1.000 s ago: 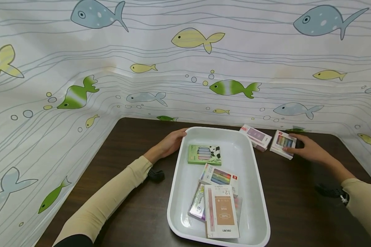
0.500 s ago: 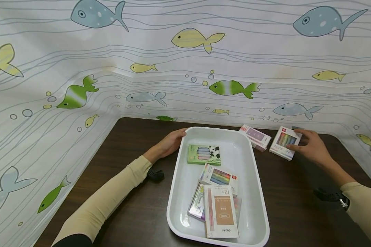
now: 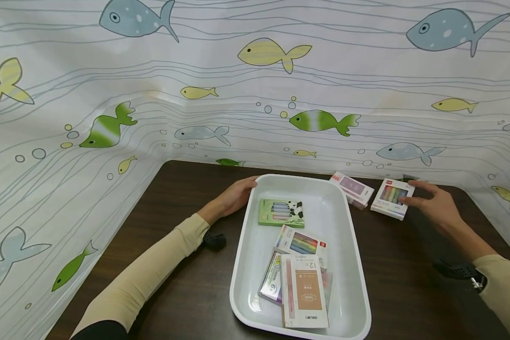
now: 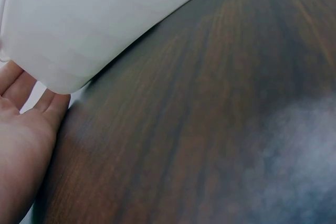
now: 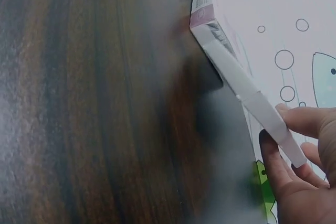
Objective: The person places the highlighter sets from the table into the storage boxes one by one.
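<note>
My right hand [image 3: 438, 207] pinches the right edge of a white crayon box [image 3: 393, 198] with a window of coloured sticks. In the right wrist view, the box's narrow white side [image 5: 252, 103] runs between thumb and fingers. Just left of that box lies a pale purple and white box [image 3: 352, 190]. My left hand [image 3: 233, 197] holds the far left corner of a white tray [image 3: 342, 302]. The left wrist view shows fingers [image 4: 55, 106] bent behind that corner, below the rim; the thumb is hidden there.
Inside the tray are a green panda box [image 3: 280, 213], a rainbow-coloured box [image 3: 301, 241], a purple-edged pack [image 3: 272, 283] and a white and tan box [image 3: 305, 290] lying over them. A fish-printed curtain [image 3: 238, 108] borders the dark wooden table [image 3: 187, 293] at the back.
My right hand has shifted a little to the right along the crayon box, uncovering more of its window. The box has slid and turned slightly. My left hand and the tray stay put.
</note>
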Demonstrator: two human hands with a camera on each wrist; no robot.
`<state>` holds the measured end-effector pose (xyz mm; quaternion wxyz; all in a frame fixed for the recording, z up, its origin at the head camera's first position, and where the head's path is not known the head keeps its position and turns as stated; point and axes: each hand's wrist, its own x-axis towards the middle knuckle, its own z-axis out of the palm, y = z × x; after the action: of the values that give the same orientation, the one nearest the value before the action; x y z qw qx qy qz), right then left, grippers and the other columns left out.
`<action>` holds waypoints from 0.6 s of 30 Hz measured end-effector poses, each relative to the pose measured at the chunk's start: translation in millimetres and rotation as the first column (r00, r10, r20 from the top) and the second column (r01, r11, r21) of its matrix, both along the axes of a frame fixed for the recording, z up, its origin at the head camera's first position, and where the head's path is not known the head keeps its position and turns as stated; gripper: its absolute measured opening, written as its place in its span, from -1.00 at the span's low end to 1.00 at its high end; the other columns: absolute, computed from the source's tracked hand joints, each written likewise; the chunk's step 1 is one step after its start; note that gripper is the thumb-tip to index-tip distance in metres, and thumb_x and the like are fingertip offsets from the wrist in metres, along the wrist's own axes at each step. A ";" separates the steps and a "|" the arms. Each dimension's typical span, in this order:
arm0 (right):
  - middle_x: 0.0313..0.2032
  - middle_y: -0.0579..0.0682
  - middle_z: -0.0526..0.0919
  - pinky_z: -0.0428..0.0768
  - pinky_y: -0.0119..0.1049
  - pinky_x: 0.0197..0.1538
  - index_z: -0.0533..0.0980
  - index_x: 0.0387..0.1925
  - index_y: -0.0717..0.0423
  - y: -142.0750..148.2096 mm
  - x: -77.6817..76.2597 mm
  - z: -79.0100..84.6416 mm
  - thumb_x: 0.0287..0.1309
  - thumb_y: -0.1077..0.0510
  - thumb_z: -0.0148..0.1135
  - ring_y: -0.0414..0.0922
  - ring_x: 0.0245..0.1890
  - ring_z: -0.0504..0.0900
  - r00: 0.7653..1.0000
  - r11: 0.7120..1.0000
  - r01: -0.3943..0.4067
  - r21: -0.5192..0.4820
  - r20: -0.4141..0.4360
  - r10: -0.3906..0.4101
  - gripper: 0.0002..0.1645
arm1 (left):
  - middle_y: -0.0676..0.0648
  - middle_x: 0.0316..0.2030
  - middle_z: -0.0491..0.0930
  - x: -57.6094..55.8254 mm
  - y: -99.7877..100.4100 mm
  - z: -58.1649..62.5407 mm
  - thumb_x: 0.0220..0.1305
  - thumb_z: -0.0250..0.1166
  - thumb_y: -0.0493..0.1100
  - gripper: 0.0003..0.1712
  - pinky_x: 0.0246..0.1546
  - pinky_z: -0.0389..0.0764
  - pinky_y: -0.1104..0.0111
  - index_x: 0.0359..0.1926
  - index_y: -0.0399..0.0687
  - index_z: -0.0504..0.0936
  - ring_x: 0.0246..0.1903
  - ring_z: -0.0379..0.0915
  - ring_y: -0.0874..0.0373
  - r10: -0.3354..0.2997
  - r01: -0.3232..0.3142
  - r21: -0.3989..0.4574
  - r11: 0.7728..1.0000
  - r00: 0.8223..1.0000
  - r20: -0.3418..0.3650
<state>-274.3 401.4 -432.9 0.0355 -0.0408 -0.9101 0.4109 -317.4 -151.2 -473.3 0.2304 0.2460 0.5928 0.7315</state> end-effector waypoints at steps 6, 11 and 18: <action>0.51 0.44 -0.11 0.30 0.27 0.17 0.11 0.57 0.21 -7.9 3.1 6.2 0.25 -0.22 0.39 0.38 0.30 0.11 1.000 0.999 0.002 -0.045 0.021 -0.001 0.10 | -0.28 0.36 0.30 0.8 -0.9 0.9 0.61 -0.13 -0.10 -0.43 0.36 0.20 0.10 0.51 -0.21 0.22 0.35 0.21 -0.07 -0.005 0.005 -0.003 1.000 1.000 -0.004; 0.53 0.41 -0.17 0.13 0.44 0.26 0.07 0.59 0.17 -19.9 3.9 16.1 0.24 -0.25 0.39 0.41 0.36 0.05 0.997 0.994 -0.048 -0.103 0.049 0.053 0.14 | -0.30 0.35 0.31 -0.2 -1.0 0.7 0.60 -0.11 -0.08 -0.42 0.34 0.22 0.07 0.50 -0.23 0.23 0.33 0.23 -0.10 0.001 -0.001 0.003 1.000 1.000 -0.004; 0.52 0.36 -0.12 0.16 0.30 0.31 0.06 0.60 0.13 -34.8 2.8 27.1 0.23 -0.24 0.40 0.31 0.34 0.09 0.995 0.983 -0.076 -0.167 0.056 0.087 0.15 | -0.30 0.35 0.31 -1.6 -0.6 -0.7 0.61 -0.13 -0.09 -0.43 0.35 0.20 0.07 0.51 -0.22 0.22 0.34 0.23 -0.10 0.001 -0.001 -0.006 1.000 1.000 -0.001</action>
<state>-271.5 366.7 -405.7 -0.0136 -0.0193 -0.8746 0.4844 -319.0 -151.8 -474.0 0.2302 0.2453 0.5952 0.7298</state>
